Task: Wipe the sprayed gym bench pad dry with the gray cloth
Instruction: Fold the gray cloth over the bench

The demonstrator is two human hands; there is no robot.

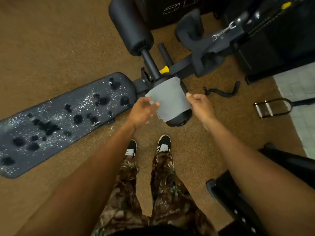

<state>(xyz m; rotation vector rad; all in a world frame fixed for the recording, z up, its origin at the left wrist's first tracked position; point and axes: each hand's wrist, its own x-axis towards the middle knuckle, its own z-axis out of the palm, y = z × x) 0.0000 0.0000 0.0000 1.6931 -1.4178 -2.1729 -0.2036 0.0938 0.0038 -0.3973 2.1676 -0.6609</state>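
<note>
The gray cloth lies draped over a black foam roller at the bench's foot end. My left hand pinches the cloth's left edge. My right hand has its fingers curled at the cloth's right edge, thumb on the cloth. The long black bench pad stretches to the left, covered with glistening spray droplets and dark blotches. Both hands are to the right of the pad, off its surface.
A second, larger black roller and the bench frame with a yellow knob stand beyond the cloth. A cable handle and a curved bar lie on the brown carpet at right. Black machine parts sit lower right. My feet stand below the hands.
</note>
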